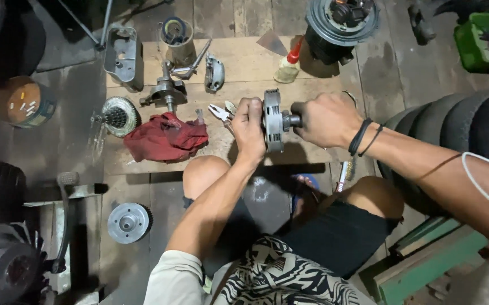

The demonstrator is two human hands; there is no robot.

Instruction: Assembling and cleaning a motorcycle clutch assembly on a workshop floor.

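Left hand (249, 125) wraps a round metal clutch assembly (273, 120) at its rim, grip closed on it, and the same hand also carries pliers (221, 113) whose tips stick out to the left. Right hand (325, 120) closes its grip around the stub shaft (293, 120) on the clutch's right face. The clutch sits on edge, held in the air over the near edge of a wooden board (244, 59) lying on the floor, just above the person's knees.

On the board: red rag (166, 138) bunched near its left near corner, a sprocketed gear part (119, 117) just left of the rag at the left edge, a crankshaft piece (166, 90) behind the rag, a small metal cover (214, 73) right of that. A grey metal casing (123, 55) lies open at the far left corner; contents not clear. A cup-like container (176, 38) at the far edge holds something dark and round. A squeeze bottle with red nozzle (288, 65) lies tilted by the far right part of the board.

Off the board: round tin (23, 103) at left with small pale bits inside, a metal disc hub (128, 222) on the floor near the left knee, a dark engine unit (340, 22) at top, tyres (459, 127) stacked at right.
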